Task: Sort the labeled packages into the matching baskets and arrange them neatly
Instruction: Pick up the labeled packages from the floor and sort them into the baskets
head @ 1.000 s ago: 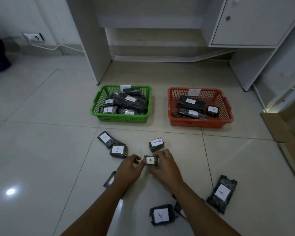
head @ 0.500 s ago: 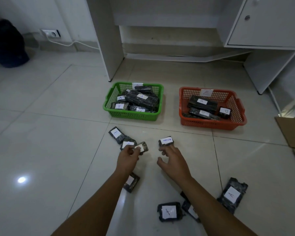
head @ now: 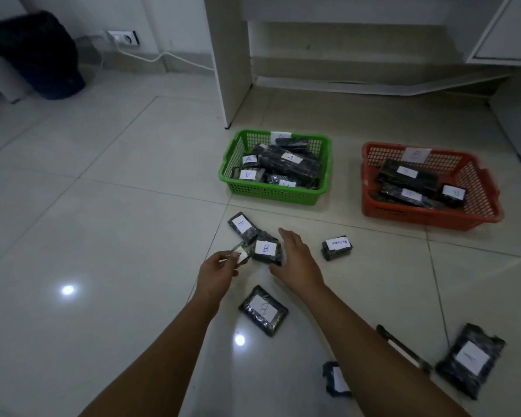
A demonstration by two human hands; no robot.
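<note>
- Glossy pale tiles make up the floor [head: 103, 224], with a white cabinet [head: 229, 61] at the back, a wall socket [head: 124, 37] with a white cable, and a dark bag [head: 39, 52] at far left.
- Head view: the green basket [head: 271, 195] stands on the floor before the cabinet, a label on its back wall, filled with dark packages, several marked A.
- Right of it, well apart, the orange basket [head: 427, 216] holds dark packages with white labels; their letters are too blurred to read.
- The left hand [head: 215, 270] pinches a small package [head: 241, 254] between thumb and fingertips, lifted just beside a B package [head: 265, 247] on the floor.
- The right hand [head: 295, 260] is open, fingers straight, its palm facing the B package from the right; contact cannot be told.
- A package marked with a single stroke [head: 241, 224] lies touching the B package, on its far side.
- A package marked RETURN [head: 337, 247] sits to the right of the right hand.
- Between the forearms lies another B package [head: 263, 310].
- Near the bottom right lie three more: a large labelled pouch [head: 471, 358], a thin one seen edge-on [head: 403, 347], and a small one [head: 337, 379] partly hidden by the right forearm.
</note>
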